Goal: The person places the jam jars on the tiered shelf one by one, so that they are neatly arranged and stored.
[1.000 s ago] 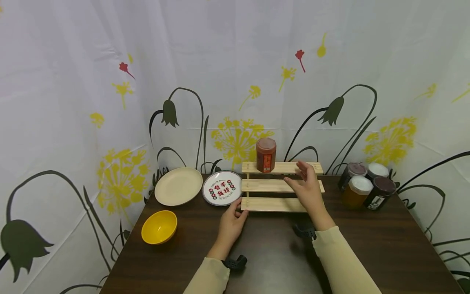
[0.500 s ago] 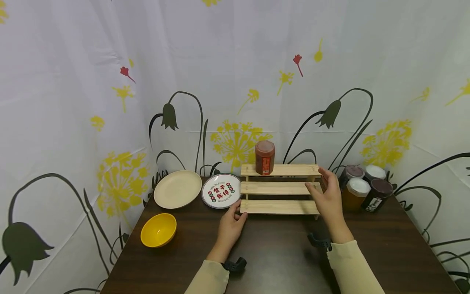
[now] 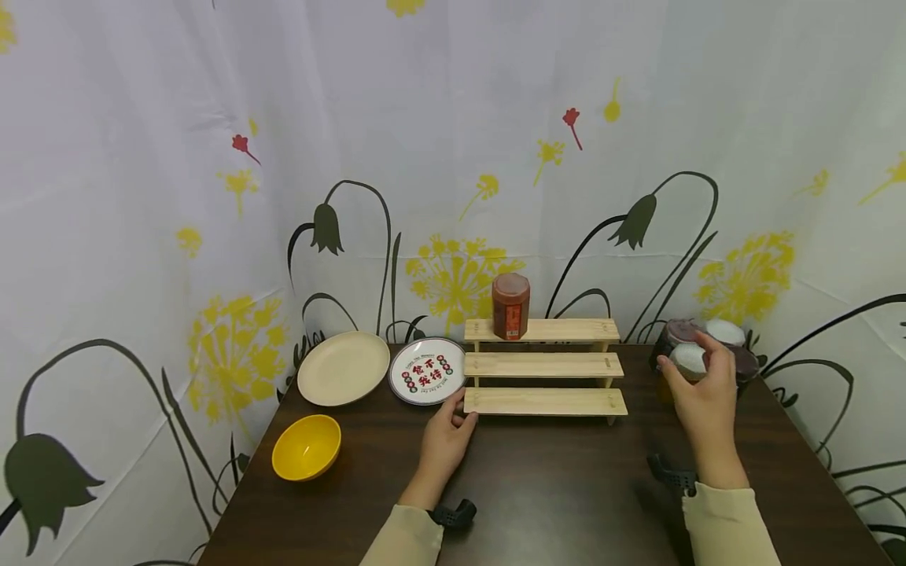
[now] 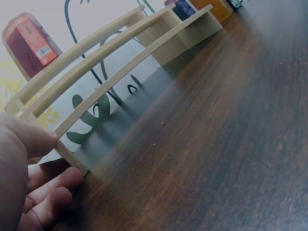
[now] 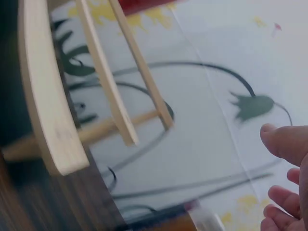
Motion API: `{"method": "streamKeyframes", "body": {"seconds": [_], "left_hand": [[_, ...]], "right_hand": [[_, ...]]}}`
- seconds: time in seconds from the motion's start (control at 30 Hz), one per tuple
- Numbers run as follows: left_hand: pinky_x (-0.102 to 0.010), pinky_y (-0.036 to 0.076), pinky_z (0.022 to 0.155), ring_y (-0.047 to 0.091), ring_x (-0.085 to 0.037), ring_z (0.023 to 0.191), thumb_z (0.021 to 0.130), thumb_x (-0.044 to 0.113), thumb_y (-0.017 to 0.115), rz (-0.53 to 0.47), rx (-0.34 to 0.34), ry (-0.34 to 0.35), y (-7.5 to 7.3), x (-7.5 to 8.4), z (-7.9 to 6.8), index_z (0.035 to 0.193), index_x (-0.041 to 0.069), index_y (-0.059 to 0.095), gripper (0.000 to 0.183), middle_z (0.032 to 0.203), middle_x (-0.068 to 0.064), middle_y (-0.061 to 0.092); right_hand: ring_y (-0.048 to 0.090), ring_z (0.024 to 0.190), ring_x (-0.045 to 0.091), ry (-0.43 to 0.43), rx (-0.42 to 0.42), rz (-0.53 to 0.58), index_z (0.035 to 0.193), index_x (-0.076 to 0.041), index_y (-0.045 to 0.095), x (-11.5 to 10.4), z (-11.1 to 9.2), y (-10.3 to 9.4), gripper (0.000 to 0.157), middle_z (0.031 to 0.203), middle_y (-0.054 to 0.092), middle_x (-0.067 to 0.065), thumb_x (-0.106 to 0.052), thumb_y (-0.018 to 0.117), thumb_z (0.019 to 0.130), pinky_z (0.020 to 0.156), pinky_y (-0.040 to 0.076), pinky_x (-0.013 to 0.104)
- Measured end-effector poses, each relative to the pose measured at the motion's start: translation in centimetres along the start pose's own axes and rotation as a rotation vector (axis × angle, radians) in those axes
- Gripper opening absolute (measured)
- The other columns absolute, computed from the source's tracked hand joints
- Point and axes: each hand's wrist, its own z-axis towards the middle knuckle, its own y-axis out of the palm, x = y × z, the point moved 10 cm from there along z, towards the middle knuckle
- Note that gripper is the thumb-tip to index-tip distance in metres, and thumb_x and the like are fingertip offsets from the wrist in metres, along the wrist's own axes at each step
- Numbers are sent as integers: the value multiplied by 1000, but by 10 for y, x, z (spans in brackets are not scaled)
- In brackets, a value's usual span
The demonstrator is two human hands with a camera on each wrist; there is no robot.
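Amber jar with a white lid (image 3: 688, 359): standing, in the head view, on the dark brown wooden counter (image 3: 545, 487), at three o'clock of the pale three-tier wooden rack (image 3: 545, 364), in the seven-o'clock place of a tight cluster. Grouped round it, a dark jar with a purplish lid (image 3: 681, 330) at eleven o'clock, a second white-lidded jar (image 3: 725, 331) at one, and a dark-lidded jar (image 3: 747, 364) at three, partly hidden by the right grip (image 3: 709, 401). Thumb and fingers there parted wide, on either side of the amber jar's lid; cannot tell whether touching. Left grip (image 3: 444, 442) pinching the rack's seven-o'clock corner. Reddish-brown faceted jar (image 3: 511, 306) set on the top shelf, nearer its nine-o'clock end. Likely at the pick-up step, just short of a grasp.

In the left wrist view, thumb on the end of the lowest board, fingers bent beneath; reddish-brown jar at ten o'clock, clustered jars cut off towards one.

In the right wrist view, rack at ten o'clock, thumb and fingertips at four with nothing seen between them; jars at six, too blurred to tell apart. By judgement, calling next for a lower, narrower grip around the amber jar, clear of its neighbours, with the rack kept braced.
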Motion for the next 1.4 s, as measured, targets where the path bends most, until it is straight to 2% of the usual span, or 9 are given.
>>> {"method": "streamKeyframes", "body": {"seconds": [0.23, 0.37, 0.47, 0.57, 0.63, 0.73, 0.93, 1.13, 1.4], "left_hand": [[-24, 49, 65, 59, -9, 77, 101, 20, 78, -20, -14, -9, 4, -1, -3, 152, 12, 64, 54, 121, -9, 77], [-24, 49, 66, 59, -9, 77, 101, 20, 78, -22, -6, -4, 1, 0, 0, 152, 14, 64, 54, 121, -9, 77], [-24, 49, 66, 59, -10, 77, 100, 20, 78, -16, -2, 7, -1, 2, 2, 152, 13, 64, 54, 120, -10, 77], [-24, 48, 65, 58, -9, 77, 100, 19, 78, -2, 4, 1, -3, 2, 3, 151, 12, 64, 54, 119, -10, 77], [-24, 48, 66, 58, -9, 77, 100, 20, 78, -4, 10, -8, -4, 1, 3, 151, 13, 64, 53, 120, -9, 77], [-24, 49, 67, 59, -9, 78, 101, 20, 78, -12, 19, -1, -5, 2, 4, 151, 12, 64, 53, 122, -10, 77], [-24, 49, 65, 59, -8, 77, 100, 18, 79, -19, 27, 15, -4, 1, 3, 150, 9, 65, 53, 120, -11, 77], [-23, 49, 66, 59, -8, 78, 100, 19, 78, -31, 22, 12, -4, 0, 2, 150, 10, 65, 53, 119, -11, 77], [-23, 48, 68, 59, -9, 79, 100, 18, 79, -22, 14, -4, 2, 0, 1, 150, 11, 65, 53, 120, -9, 77]], "right_hand": [[53, 134, 44, 41, 39, -105, 156, -3, 52, 8, 1, -35, 72, 145, 51, 28, -7, 86, 93, 112, 40, 32], [50, 125, 44, 41, 28, -207, 156, 1, 51, 12, 5, -43, 73, 142, 50, 32, -10, 86, 92, 96, 38, 37], [48, 127, 43, 71, 2, -255, 153, 4, 53, 20, 6, -44, 70, 143, 50, 32, -11, 85, 92, 92, 38, 37], [46, 135, 45, 90, -29, -245, 149, 7, 56, 28, 8, -39, 66, 145, 51, 33, -9, 85, 92, 102, 42, 48], [45, 138, 49, 84, -45, -232, 148, 9, 57, 30, 9, -34, 65, 145, 51, 34, -8, 85, 92, 110, 39, 62], [42, 140, 55, 62, -59, -232, 147, 10, 58, 32, 12, -26, 65, 146, 51, 37, -7, 85, 91, 117, 32, 70], [42, 132, 60, -6, -52, -255, 143, 7, 63, 25, 11, -14, 62, 141, 52, 38, -10, 88, 89, 112, 32, 72], [39, 131, 61, -1, -120, -329, 149, 7, 59, 28, 5, 2, 66, 141, 52, 40, -15, 86, 93, 109, 31, 72], [40, 123, 59, -51, -98, -369, 138, 12, 65, 29, -1, 0, 58, 129, 53, 38, -10, 89, 89, 102, 32, 70]]}}
